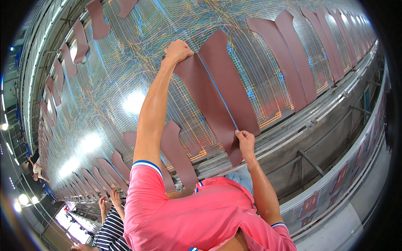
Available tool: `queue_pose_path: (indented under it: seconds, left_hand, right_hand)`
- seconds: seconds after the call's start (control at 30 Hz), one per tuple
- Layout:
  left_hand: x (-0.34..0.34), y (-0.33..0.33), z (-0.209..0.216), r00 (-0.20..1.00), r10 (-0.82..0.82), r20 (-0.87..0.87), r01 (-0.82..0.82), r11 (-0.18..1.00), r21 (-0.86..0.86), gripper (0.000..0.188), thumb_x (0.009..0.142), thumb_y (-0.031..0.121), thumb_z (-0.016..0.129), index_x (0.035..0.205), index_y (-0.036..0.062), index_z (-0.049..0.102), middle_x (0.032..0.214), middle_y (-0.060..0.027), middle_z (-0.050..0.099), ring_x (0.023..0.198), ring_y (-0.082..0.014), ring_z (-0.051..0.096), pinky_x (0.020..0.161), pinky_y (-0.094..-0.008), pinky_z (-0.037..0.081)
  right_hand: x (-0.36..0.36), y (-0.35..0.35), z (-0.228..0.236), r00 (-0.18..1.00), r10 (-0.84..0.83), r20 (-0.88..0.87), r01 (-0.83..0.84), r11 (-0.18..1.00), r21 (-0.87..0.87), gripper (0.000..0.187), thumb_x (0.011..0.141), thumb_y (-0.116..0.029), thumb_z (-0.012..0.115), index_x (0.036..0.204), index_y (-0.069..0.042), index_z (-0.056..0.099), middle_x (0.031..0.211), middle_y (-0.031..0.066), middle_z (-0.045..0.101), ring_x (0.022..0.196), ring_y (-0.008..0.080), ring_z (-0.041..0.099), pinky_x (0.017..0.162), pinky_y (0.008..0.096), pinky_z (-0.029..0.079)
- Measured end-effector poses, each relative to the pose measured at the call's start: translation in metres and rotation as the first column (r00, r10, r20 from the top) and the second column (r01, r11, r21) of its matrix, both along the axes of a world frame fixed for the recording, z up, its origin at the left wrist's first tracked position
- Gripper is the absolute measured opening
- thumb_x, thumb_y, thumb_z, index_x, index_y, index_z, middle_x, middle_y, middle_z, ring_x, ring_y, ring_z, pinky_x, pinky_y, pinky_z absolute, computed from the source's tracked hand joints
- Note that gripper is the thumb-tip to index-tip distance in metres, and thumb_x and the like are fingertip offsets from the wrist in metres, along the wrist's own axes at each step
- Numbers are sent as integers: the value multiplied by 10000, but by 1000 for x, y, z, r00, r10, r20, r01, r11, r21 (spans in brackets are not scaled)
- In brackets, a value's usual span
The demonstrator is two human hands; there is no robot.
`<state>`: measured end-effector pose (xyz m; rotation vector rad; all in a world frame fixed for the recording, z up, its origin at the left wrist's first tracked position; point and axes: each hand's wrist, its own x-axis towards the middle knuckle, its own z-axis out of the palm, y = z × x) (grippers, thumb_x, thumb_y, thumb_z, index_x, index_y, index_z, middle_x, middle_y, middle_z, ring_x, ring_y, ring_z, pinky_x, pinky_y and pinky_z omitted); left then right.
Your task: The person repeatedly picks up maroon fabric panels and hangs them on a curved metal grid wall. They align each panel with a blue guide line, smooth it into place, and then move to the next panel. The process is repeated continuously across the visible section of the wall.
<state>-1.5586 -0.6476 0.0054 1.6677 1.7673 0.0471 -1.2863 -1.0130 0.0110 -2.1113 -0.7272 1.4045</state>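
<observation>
A long maroon panel [204, 94] of smooth sheet material, like leather or fabric, stretches between my hands. My left hand [179, 51] pinches its far left corner, with the arm reaching out over the table. At the panel's near end my right hand [246, 144] has thumb and fingers closed on its right edge; the near tip hangs past the table edge. A matching maroon panel [236, 79] lies flat just to the right, with a narrow blue-looking gap between the two. Both panels have a curved far end.
The long table [113, 71] is covered in thin coloured lines. Paired maroon panels [287, 62] lie along its near edge, and smaller maroon pieces [79, 42] along the far side. A metal rail [310, 123] borders the table. At lower left, a co-worker's hands [111, 203] touch the edge.
</observation>
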Motion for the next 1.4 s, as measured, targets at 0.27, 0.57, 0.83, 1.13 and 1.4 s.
queue_pose_path:
  seconds: [0.27,0.57,0.83,1.13,1.4]
  left_hand:
    - [-1,2,-9,1000,7,31,-8,1000,17,198,657,255,758,681,62,724,621,-69,651,576,-184,615,601,-346,492]
    - [-9,5,-10,996,-21,87,22,1000,-6,226,660,297,765,698,76,734,643,-67,670,589,-211,622,601,-369,482]
    - [-6,1,-2,992,-6,123,7,1000,-10,208,695,256,767,703,51,733,641,-82,667,571,-188,611,580,-351,488]
    - [-3,4,-5,994,-1,110,5,999,-37,206,692,263,775,722,62,744,668,-82,682,597,-186,625,603,-346,495]
    - [-9,6,-10,995,-11,101,15,999,-37,243,676,299,778,745,67,752,674,-92,690,611,-213,640,613,-358,506]
  right_hand:
    - [-4,4,8,999,22,48,-22,1000,-3,332,889,-215,665,677,35,612,574,-30,470,595,58,403,518,298,337]
    - [-13,10,13,956,125,264,-120,992,-36,377,867,-318,659,728,32,654,587,170,583,542,305,577,575,430,441]
    - [-13,9,14,968,85,235,-86,996,-8,401,878,-298,647,677,46,606,544,179,522,482,263,490,538,429,408]
    - [-9,7,5,979,43,201,-42,999,-6,401,871,-276,657,659,56,583,525,162,489,481,205,421,527,415,396]
    - [-11,17,14,982,65,176,-50,995,-85,381,868,-271,668,692,61,600,527,80,454,548,106,405,524,361,385]
